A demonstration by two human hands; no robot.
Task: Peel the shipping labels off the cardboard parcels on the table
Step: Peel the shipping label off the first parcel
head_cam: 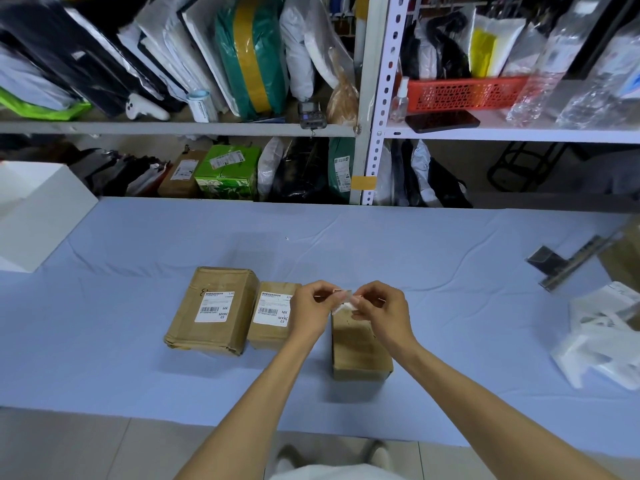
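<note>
A crumpled white label (343, 296) is pinched by the left hand (311, 308) and right hand (379, 311) (above a brown cardboard parcel (358, 348)).

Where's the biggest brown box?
In the head view, the biggest box lies on the blue table, leftmost of three parcels, close beside the middle parcel; the left hand and right hand pinch a label farther right.

Left grip (308, 313), right grip (381, 311): bare hands, short nails. Forearms bare right down to the frame edge. White garment (329, 474) at my waist, plain. Pale shoes with rounded toes: left shoe (289, 457), right shoe (375, 452).
</note>
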